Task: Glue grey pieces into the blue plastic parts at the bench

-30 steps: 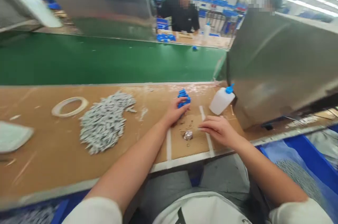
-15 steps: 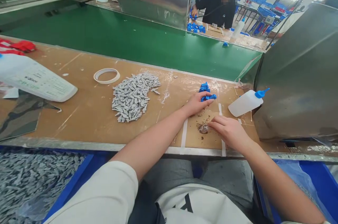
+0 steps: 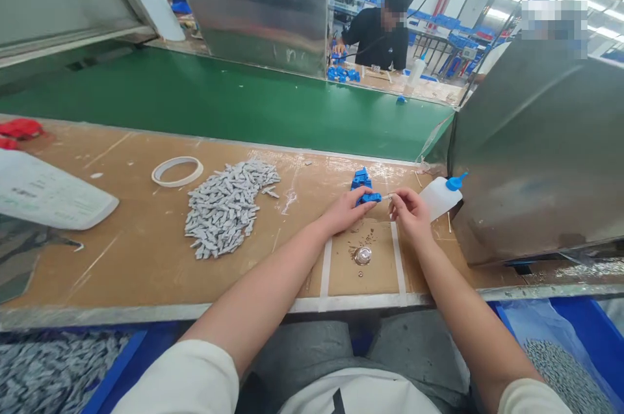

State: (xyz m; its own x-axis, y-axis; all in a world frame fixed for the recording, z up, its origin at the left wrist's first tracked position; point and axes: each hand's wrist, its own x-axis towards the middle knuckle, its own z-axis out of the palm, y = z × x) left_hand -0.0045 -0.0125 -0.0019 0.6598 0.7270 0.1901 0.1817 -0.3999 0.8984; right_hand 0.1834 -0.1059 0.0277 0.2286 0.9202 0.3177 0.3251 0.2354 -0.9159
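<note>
My left hand (image 3: 347,209) is closed on a blue plastic part (image 3: 371,197) over the brown worktop. Another blue part (image 3: 361,178) lies just behind it, close to my fingers. To the right, my right hand (image 3: 411,212) pinches a small, thin light-coloured piece (image 3: 387,197), its tip at the right end of the held blue part. Nearer the front edge, a small round shiny dish (image 3: 362,256) stands between two white tape strips, with dark specks around it. A pile of grey parts (image 3: 227,209) lies left of my hands.
A white bottle with a blue tip (image 3: 437,198) lies beside my right hand. A tape roll (image 3: 177,171) and a large white bottle (image 3: 53,190) are on the left. Beyond the green belt (image 3: 219,99), a person (image 3: 383,37) works. Bins (image 3: 565,362) sit below the front edge.
My right hand has moved from the round dish up to the blue part, now with the thin piece in its fingers. My left hand keeps its hold. The head view has shifted.
</note>
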